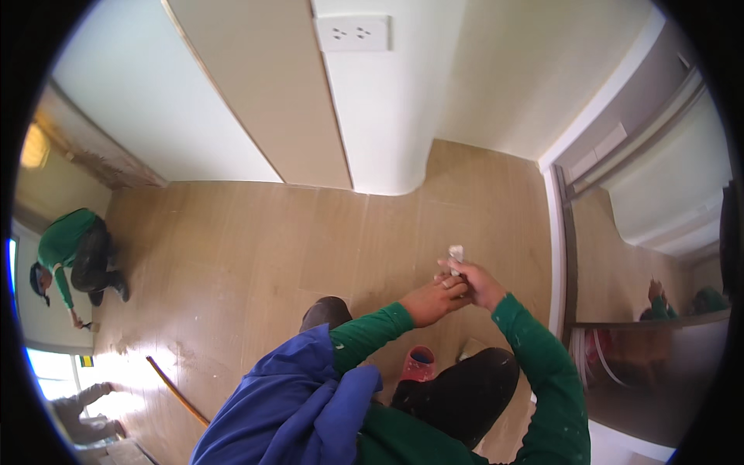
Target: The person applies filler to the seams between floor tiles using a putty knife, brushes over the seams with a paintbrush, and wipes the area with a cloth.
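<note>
My left hand (435, 302) and my right hand (482, 285) meet in front of my knees, above the wood-look floor. A small tool with a whitish, flat end (456, 253) sticks up from between them. The fingers of my right hand are closed round its lower part. Bent fingers of my left hand press against the right hand; what they grip, if anything, is hidden. A red cup-like container (418, 366) with a dark inside stands on the floor between my legs. Beside it, a pale flat piece (471, 349) is partly covered by my knee.
A white wall (380, 116) with a power socket (353, 33) and a beige panel (263, 77) rises ahead. At right is a dark-framed glossy panel (659, 201) with reflections. Far left, a person in green (74, 252) crouches, holding a small tool. An orange-brown stick (177, 391) lies nearer.
</note>
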### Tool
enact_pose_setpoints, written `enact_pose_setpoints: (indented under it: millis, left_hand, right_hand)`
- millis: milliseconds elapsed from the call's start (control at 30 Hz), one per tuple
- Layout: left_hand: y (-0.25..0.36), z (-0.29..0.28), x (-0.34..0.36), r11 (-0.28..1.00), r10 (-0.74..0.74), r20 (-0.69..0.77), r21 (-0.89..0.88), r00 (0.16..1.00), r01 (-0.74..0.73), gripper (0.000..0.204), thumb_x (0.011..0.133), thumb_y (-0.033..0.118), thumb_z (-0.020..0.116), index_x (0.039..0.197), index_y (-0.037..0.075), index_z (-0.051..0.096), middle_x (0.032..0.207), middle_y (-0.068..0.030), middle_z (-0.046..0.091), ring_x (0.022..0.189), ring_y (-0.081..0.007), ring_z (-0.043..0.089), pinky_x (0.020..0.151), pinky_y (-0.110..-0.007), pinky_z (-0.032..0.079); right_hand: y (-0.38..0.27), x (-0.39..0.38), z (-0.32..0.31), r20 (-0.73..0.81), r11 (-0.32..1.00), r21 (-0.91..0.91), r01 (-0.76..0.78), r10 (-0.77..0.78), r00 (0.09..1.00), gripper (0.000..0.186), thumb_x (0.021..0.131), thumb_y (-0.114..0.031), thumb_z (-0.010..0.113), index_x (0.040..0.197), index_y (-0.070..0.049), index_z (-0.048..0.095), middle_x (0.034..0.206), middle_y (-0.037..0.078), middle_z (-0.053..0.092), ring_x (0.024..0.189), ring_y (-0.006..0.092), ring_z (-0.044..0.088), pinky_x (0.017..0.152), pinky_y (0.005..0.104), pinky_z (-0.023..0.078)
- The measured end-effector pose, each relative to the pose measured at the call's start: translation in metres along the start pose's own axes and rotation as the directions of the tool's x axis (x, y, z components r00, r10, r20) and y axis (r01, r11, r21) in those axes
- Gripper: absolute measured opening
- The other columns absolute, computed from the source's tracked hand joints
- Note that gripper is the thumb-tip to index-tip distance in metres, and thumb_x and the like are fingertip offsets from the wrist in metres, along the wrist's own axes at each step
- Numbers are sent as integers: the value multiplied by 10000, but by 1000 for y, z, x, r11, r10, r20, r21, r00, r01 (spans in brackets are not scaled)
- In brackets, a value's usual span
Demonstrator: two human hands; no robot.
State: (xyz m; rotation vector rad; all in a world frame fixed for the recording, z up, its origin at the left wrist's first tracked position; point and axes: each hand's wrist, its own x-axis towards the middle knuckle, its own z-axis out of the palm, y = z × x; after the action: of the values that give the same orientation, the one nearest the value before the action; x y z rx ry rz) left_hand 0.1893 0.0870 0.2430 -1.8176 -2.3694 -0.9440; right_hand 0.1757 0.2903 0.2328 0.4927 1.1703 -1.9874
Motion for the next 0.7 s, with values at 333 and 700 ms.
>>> enact_pose_setpoints:
  millis: [333, 700]
  left_hand:
    - [-215, 64, -240, 324, -835, -487, -56, 258, 944, 518, 849, 114, 717, 1347, 119, 574, 1480, -199, 478, 1397, -410, 410, 1156, -494, 355]
    - [-279, 75, -300, -243, -824, -546, 98, -152, 965, 552, 1026, 351, 471, 1522, 124, 389, 1619, -168, 286, 1519, -342, 206, 1220, -569, 108]
  right_hand:
    - [-36, 114, -105, -561, 966, -258, 33, -177, 808, 146, 1048, -208, 432, 1149, -103, 422, 814, 129, 637, 552, 206, 607, 471, 387, 501]
    - [-51, 273, -207, -807, 958, -213, 194, -284, 518, 207, 945, -140, 422, 910, -21, 587, 764, 130, 675, 533, 185, 583, 420, 352, 462]
